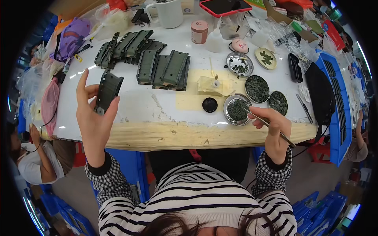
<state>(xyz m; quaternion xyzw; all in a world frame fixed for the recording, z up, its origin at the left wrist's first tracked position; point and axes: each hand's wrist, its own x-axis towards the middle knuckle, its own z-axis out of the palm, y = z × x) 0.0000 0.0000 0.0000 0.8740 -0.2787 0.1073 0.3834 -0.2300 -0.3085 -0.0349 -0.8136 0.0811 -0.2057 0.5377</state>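
Note:
A dark green curved plastic part (109, 91) is held up between the thumb and fingers of my left hand (92, 112), over the left side of the table. My right hand (273, 128) grips a pair of metal tweezers (271, 126), their tips at a round metal dish (227, 115) full of tiny dark green pieces. Beside that dish stand two round tins (246, 89) with larger dark green bits. A small black round cap (210, 104) lies left of the dish. Behind it sits a tape-covered block (210, 87) with a small upright pin.
More green curved parts (173, 70) lie stacked at the centre left. Farther back are a white mug (167, 13), a pink jar (199, 31), a white squeeze bottle (214, 40) and a red-cased phone (224, 6). A blue crate (334, 118) stands at the right edge, and people sit either side.

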